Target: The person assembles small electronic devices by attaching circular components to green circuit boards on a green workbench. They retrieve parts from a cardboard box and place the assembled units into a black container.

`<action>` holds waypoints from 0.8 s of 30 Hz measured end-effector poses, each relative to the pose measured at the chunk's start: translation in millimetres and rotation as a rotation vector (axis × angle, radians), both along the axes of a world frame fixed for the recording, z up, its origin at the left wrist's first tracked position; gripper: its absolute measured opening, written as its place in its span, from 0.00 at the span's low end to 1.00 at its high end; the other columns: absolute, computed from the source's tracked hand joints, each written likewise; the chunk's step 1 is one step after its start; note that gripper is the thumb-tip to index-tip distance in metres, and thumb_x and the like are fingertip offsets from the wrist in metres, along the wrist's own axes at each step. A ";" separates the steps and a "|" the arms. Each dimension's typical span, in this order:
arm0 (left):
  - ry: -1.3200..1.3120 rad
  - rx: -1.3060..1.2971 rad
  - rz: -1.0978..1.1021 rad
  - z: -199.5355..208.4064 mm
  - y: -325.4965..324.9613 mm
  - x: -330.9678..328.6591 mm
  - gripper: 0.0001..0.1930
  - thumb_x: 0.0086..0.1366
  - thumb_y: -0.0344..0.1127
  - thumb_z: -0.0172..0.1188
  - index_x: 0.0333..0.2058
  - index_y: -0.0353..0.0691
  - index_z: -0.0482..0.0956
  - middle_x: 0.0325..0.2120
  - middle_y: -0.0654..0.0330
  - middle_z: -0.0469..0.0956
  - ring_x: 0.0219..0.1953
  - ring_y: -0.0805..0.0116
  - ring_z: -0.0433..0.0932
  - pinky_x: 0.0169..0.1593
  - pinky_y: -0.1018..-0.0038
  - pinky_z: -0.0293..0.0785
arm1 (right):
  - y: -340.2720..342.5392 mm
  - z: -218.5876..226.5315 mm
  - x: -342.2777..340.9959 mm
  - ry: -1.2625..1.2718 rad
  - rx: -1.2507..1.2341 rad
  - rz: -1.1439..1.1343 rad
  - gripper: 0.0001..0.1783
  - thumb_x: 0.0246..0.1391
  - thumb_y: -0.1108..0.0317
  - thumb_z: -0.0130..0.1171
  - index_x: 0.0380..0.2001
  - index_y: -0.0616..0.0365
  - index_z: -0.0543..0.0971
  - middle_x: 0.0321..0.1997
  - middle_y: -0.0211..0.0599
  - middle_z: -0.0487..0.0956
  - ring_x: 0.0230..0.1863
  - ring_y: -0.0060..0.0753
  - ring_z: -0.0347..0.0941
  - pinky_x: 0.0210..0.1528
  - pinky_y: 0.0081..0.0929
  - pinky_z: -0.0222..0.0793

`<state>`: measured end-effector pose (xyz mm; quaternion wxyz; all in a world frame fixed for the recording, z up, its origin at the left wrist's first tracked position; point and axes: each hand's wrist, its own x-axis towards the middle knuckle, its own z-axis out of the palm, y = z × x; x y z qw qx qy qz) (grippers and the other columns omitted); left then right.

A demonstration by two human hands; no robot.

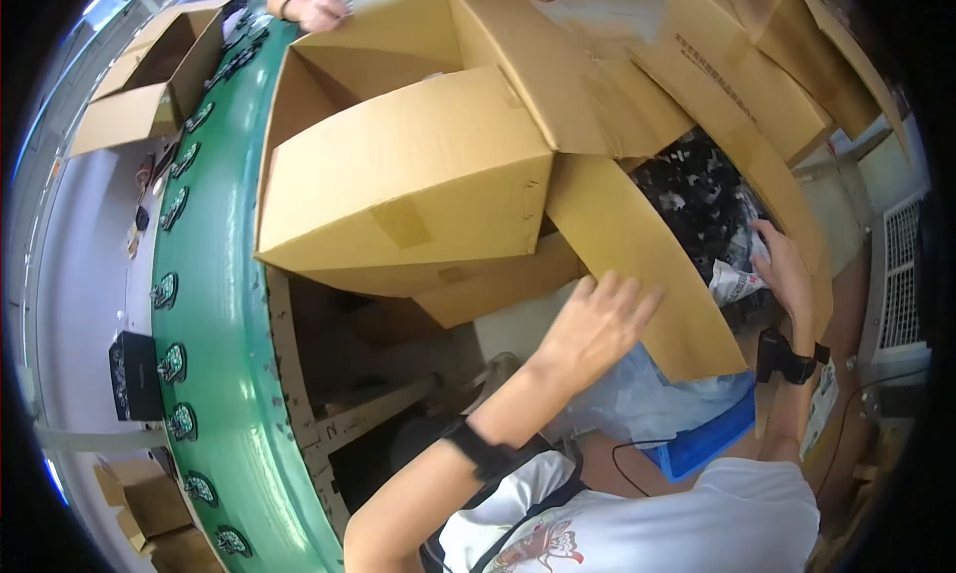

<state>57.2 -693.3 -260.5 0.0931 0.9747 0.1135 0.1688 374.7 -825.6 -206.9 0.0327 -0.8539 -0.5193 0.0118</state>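
**Both hands at the flap of the right-hand carton**

I take the long cardboard flap (pixel 637 264) as my landmark: it slants down from the stacked cartons toward my chest, long axis running from upper left to lower right. My left hand (pixel 595 324) lies flat against the flap's lower left face, fingers spread and open, holding nothing, only pressing on the cardboard. My right hand (pixel 787 274) is past the flap's right edge, down inside the opening it borders, where a mass of small dark parts (pixel 697 190) lies. Its fingers curl at a crumpled white printed bag (pixel 734 282), touching it; I cannot tell whether that grip is fully closed on the bag. The bag lies just right of the flap's lower end, so the right hand is clearly the nearer one to it, with the left on the flap's far side.

Above and left of the flap sits a large brown carton (pixel 408 185), tipped on its side, a square tape patch on its facing wall. Further left curves a green conveyor surface (pixel 214 304) carrying a row of small dark packets (pixel 171 362). Beyond the flap's upper end another carton panel (pixel 737 85) bears a line of dark print. Below the flap is a blue bin (pixel 702 439) lined with pale plastic. A co-worker's hand (pixel 319 12) rests at the top of the conveyor.
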 end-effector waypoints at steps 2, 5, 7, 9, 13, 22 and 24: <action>-0.041 -0.042 -0.032 -4.8 -4.4 43.4 0.35 0.54 0.33 0.62 0.62 0.39 0.65 0.48 0.55 0.73 0.48 0.61 0.72 0.52 0.66 0.70 | -10.1 -1.6 -5.6 -0.048 -0.042 0.104 0.23 0.48 0.71 0.61 0.51 0.56 0.76 0.47 0.48 0.80 0.51 0.52 0.75 0.52 0.44 0.70; -0.041 -0.186 -0.069 7.5 -5.4 85.3 0.38 0.55 0.37 0.65 0.64 0.35 0.62 0.54 0.49 0.71 0.55 0.54 0.70 0.56 0.63 0.68 | -8.5 -25.5 11.3 -0.071 -0.123 0.413 0.16 0.48 0.75 0.55 0.44 0.57 0.76 0.40 0.46 0.79 0.45 0.52 0.76 0.45 0.44 0.70; -0.207 -0.136 -0.079 -6.7 -10.1 108.5 0.35 0.55 0.38 0.66 0.60 0.35 0.65 0.54 0.48 0.70 0.57 0.53 0.69 0.58 0.62 0.67 | 3.2 -16.3 10.3 -0.072 -0.124 0.471 0.13 0.44 0.76 0.57 0.38 0.59 0.78 0.35 0.44 0.78 0.44 0.50 0.75 0.44 0.43 0.70; -0.206 -0.195 -0.129 -13.7 -22.4 128.5 0.31 0.55 0.38 0.65 0.56 0.36 0.68 0.53 0.46 0.70 0.58 0.50 0.68 0.59 0.60 0.66 | 17.8 -8.8 4.9 -0.083 -0.179 0.489 0.06 0.46 0.74 0.57 0.30 0.59 0.76 0.31 0.42 0.76 0.42 0.49 0.74 0.42 0.43 0.69; -0.250 -0.226 -0.191 -14.8 -39.5 144.6 0.24 0.55 0.38 0.66 0.49 0.38 0.72 0.50 0.44 0.70 0.59 0.45 0.66 0.60 0.57 0.65 | 46.5 0.4 -3.2 -0.127 -0.338 0.614 0.11 0.37 0.69 0.65 0.26 0.61 0.76 0.25 0.44 0.78 0.31 0.52 0.78 0.31 0.44 0.72; 0.118 -0.354 -0.049 4.7 -45.7 159.5 0.15 0.61 0.46 0.60 0.42 0.45 0.81 0.41 0.53 0.76 0.45 0.61 0.72 0.47 0.69 0.62 | 64.4 7.9 -32.4 -0.273 -0.391 0.528 0.09 0.45 0.71 0.59 0.31 0.61 0.75 0.28 0.46 0.79 0.32 0.49 0.79 0.32 0.42 0.73; 0.034 -0.344 -0.001 -19.4 -51.8 167.3 0.09 0.60 0.41 0.59 0.35 0.46 0.83 0.36 0.58 0.79 0.44 0.63 0.73 0.46 0.69 0.61 | 62.5 15.8 -39.3 -0.250 -0.343 0.551 0.09 0.44 0.72 0.59 0.31 0.61 0.74 0.28 0.47 0.78 0.33 0.49 0.79 0.33 0.42 0.73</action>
